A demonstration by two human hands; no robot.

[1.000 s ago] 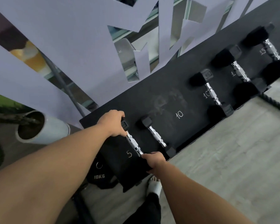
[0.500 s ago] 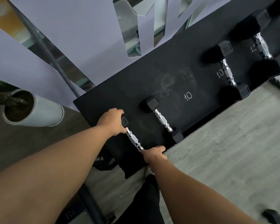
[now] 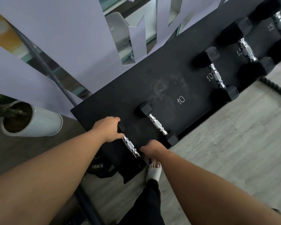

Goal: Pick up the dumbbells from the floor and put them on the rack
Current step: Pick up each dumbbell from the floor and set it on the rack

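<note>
A small dumbbell (image 3: pixel 130 146) with a chrome handle and black hex heads lies at the left end of the black rack (image 3: pixel 169 78). My left hand (image 3: pixel 108 129) covers and grips its far head. My right hand (image 3: pixel 150 147) covers its near head, fingers curled around it. A second small dumbbell (image 3: pixel 157 125) rests on the rack just to the right. Further right sits a larger dumbbell (image 3: pixel 216 77) by a "10" mark, then a still bigger one (image 3: pixel 246 49) by "15".
A white plant pot (image 3: pixel 32 122) stands on the floor to the left of the rack. A black 10KG weight (image 3: pixel 98 167) lies under the rack's left end. My sandalled foot (image 3: pixel 154 169) is by the rack edge. A thick black rope (image 3: pixel 276 88) runs along the floor at right.
Both hands stay on the heads of the small dumbbell at the rack's left end. The view has shifted, bringing the rack's right part closer; the hands have barely moved on the dumbbell.
</note>
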